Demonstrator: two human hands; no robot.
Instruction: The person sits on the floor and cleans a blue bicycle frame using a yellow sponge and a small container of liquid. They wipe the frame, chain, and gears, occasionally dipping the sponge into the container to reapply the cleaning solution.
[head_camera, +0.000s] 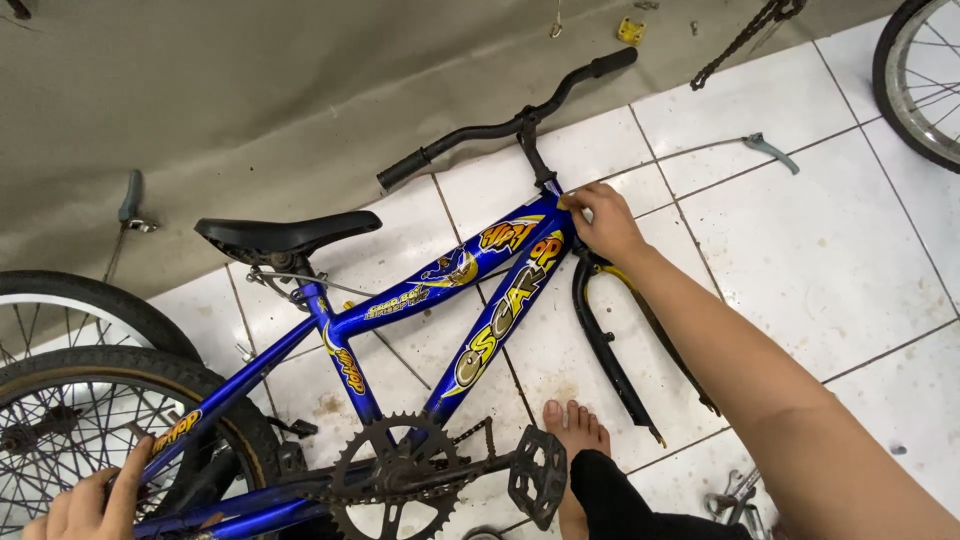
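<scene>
A blue children's bicycle frame (400, 300) with yellow decals lies across the white tiled floor, without a front wheel. My right hand (600, 222) rests on the head tube where the black fork (605, 345) and black handlebar (505, 125) meet, its fingers pinching something small and yellowish there. My left hand (85, 505) grips the blue rear stay beside the rear wheel (70, 420) at the bottom left. The black saddle (280, 235), chainring (395, 480) and a black pedal (538, 490) are in view. My bare foot (575, 430) stands under the fork.
A second wheel (80, 305) lies behind the rear wheel at left. Another wheel (920, 75) shows at the top right. A brake lever with cable (770, 150) and a loose chain (740, 40) lie on the tiles. A grey tarp (250, 90) covers the back. Metal tools (735, 495) lie near my leg.
</scene>
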